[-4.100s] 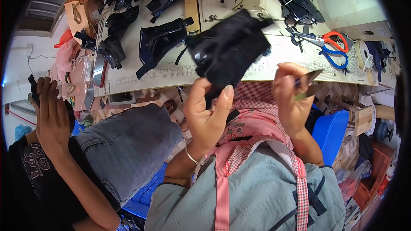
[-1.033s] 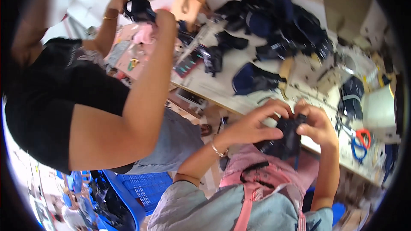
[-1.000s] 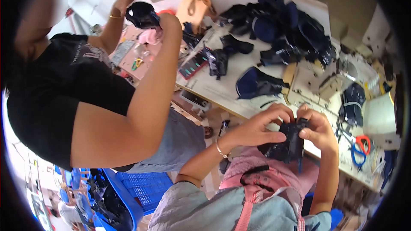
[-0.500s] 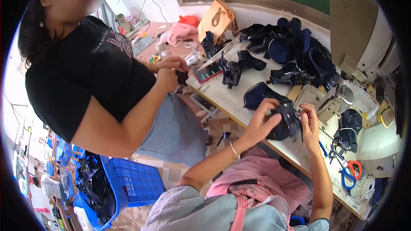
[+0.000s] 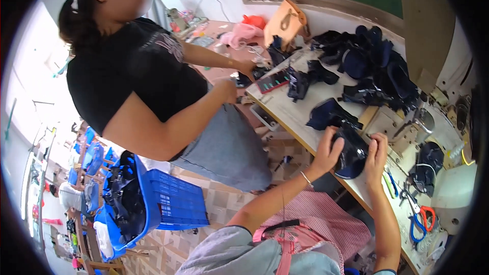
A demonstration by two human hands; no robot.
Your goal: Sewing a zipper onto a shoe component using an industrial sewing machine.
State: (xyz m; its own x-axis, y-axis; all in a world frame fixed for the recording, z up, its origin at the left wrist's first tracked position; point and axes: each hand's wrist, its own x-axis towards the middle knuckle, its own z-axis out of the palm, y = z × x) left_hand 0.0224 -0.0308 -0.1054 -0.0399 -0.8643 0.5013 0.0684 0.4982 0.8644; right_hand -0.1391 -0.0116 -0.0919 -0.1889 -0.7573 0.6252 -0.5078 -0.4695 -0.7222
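A glossy dark navy sewn piece [image 5: 350,162] is held upright between my two hands over the worktable's near edge. My left hand [image 5: 327,154] grips its left side, thumb in front and fingers behind. On its right edge my right hand [image 5: 376,155] has its fingers bent and pressed together. Just beyond lies a part with navy lining [image 5: 326,113], touching or joined to the held piece; I cannot tell which. A heap of similar dark pieces [image 5: 379,66] covers the back of the worktable [image 5: 285,107].
A sewing machine [image 5: 420,122] stands at the right. Scissors [image 5: 418,222] with blue and orange handles lie near the front edge, below a tied dark bundle [image 5: 429,165]. A co-worker [image 5: 147,81] stands at the left, beside a blue crate [image 5: 175,198] of dark pieces.
The held piece has turned, showing a smooth glossy face instead of its slotted side. The co-worker's hands have parted, one reaching toward the pink table. The whole view has shifted.
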